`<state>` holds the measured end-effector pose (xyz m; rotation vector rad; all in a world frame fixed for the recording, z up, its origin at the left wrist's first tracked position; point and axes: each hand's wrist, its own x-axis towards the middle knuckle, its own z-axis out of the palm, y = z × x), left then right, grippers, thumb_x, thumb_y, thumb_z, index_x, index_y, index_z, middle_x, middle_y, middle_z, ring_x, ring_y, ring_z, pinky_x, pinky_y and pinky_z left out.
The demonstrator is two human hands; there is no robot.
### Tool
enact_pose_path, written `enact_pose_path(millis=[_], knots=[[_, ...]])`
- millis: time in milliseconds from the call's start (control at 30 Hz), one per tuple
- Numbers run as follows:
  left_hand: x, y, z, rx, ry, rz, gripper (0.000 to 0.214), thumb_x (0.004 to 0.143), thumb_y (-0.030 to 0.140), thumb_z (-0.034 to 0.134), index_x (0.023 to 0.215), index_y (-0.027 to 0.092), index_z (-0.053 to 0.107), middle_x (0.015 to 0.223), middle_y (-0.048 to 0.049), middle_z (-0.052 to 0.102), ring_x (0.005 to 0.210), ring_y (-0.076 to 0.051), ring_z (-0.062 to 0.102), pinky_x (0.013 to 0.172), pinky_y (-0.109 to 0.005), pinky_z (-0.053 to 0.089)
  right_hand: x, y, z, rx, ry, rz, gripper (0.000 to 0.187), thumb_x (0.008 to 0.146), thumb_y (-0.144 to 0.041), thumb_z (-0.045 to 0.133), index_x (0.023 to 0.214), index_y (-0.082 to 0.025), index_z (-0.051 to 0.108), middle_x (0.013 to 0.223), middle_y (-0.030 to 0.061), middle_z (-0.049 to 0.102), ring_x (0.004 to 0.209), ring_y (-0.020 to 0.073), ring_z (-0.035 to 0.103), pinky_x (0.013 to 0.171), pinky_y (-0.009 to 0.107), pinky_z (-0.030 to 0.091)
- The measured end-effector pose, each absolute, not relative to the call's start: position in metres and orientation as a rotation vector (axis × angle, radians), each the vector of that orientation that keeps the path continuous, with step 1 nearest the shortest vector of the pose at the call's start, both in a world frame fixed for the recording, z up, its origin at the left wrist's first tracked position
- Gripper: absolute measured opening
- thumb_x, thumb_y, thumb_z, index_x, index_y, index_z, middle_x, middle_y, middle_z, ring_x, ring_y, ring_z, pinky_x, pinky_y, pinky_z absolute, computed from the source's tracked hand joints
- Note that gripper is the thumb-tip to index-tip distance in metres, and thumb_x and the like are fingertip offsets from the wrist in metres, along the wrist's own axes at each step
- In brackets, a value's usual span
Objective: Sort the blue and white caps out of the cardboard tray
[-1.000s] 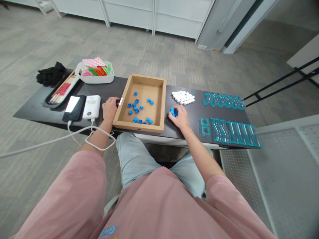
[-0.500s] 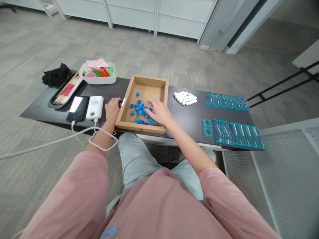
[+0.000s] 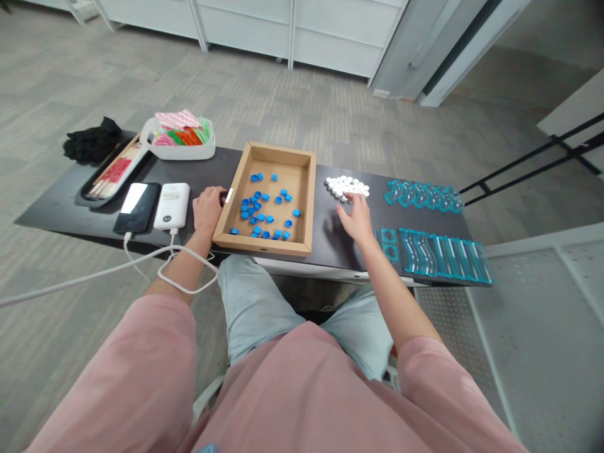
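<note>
White pieces (image 3: 346, 185) lie by the right hand (image 3: 357, 220), fingers parted; left hand (image 3: 207, 209), grip unclear.

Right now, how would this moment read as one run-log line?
left hand: beside cardboard box | right hand: at white pieces, thumb apart | blue pieces: scattered inside cardboard box

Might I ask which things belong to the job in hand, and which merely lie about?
Seemingly in use:
cardboard box, at left hand
blue pieces inside
white pieces, by right hand
perhaps teal parts

Seemingly lying about:
phone
power bank
black cloth
white basket
</note>
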<state>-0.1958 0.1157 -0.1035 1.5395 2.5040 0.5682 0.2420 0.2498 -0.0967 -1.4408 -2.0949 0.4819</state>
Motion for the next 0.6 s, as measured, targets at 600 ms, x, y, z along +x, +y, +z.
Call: enact_pose_path(millis=[600], knots=[[-0.193,0.114,-0.099,1.53,2.525,0.528,0.038,0.115,0.02,0.056,0.149,0.025,0.072,0.168,-0.0194,0.068,0.158,-0.04,0.062,0.129,-0.053,0.047,0.215,0.288,-0.121,-1.635,-2.364,0.346,0.076,0.117,-0.051,0.063,0.185,-0.019,0.056,0.2,0.0224,0.041,0.186,0.0442,0.034,0.151,0.075,0.023]])
